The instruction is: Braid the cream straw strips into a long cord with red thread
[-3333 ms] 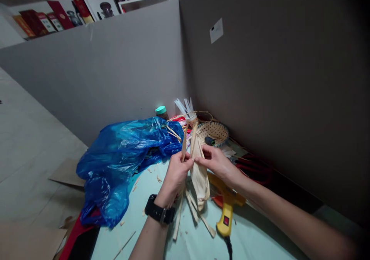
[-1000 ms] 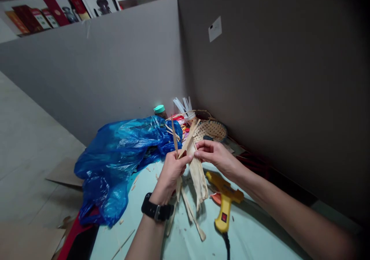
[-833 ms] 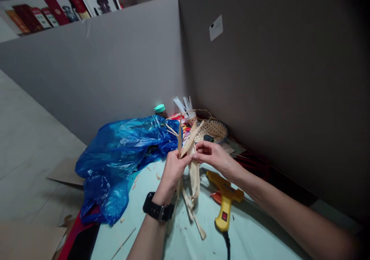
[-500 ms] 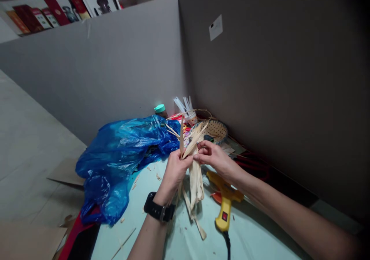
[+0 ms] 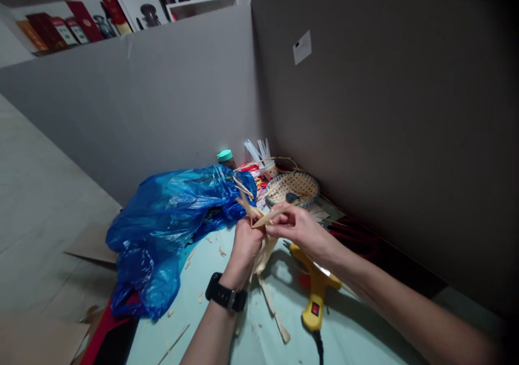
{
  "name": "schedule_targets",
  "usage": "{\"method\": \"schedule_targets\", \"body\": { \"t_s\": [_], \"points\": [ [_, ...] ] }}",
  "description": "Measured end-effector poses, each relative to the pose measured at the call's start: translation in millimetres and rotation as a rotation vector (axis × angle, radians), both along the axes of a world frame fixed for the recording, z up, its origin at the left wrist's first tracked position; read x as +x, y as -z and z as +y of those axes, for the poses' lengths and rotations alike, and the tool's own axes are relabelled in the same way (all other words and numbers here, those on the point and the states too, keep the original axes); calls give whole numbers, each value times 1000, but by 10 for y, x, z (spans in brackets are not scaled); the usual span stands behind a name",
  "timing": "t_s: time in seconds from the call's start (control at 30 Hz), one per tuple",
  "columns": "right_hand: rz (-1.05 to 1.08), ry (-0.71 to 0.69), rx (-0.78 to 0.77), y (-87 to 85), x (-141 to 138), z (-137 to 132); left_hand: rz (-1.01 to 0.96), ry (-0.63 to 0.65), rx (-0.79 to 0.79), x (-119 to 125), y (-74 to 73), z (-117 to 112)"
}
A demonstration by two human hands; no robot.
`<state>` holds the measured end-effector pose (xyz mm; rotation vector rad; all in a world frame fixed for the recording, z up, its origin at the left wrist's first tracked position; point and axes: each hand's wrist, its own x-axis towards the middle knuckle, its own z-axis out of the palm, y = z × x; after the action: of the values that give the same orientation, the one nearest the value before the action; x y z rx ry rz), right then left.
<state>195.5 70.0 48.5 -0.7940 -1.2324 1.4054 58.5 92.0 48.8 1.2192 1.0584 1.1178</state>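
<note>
Head view: your left hand (image 5: pixel 246 246) is closed around the pale fibrous bundle (image 5: pixel 264 257) over the green tabletop (image 5: pixel 357 332), near the yellow glue gun (image 5: pixel 317 289); your right hand (image 5: pixel 300 227) pinches a flat strip (image 5: pixel 272 215). Gentle, even tension should avoid splitting it.

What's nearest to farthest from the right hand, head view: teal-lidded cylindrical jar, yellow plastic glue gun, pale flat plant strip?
1. Pale flat plant strip: reaching into the right hand.
2. Yellow plastic glue gun: just below the hand.
3. Teal-lidded cylindrical jar: far back, left.
</note>
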Motion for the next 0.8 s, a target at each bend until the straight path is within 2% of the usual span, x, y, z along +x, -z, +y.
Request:
{"method": "schedule_targets", "body": {
  "t_s": [0.13,0.2,0.27,0.4,0.5,0.57,0.63,0.73,0.8],
  "points": [
    [54,-143,-14,-98,55,-47,-80,-98,-23,-84,-49,60],
    [124,-245,-48,-134,117,-42,-130,-160,-55,-175,-92,111],
    [182,-285,-59,-195,187,-47,-187,-241,-71,-303,-131,175],
    [286,-263,-28,-376,345,-84,-302,-436,-83,-604,-193,285],
    [354,-96,13,-460,471,-78,-355,-525,-124,-726,-246,295],
    [383,32,9,-464,531,-45,-376,-501,-169,-709,-278,267],
    [380,93,-45,-436,552,2,-388,-418,-218,-624,-298,224],
    [333,106,-146,-374,521,61,-398,-285,-265,-442,-295,155],
    [277,98,-158,-328,478,80,-396,-214,-276,-323,-278,111]
  ]
}}
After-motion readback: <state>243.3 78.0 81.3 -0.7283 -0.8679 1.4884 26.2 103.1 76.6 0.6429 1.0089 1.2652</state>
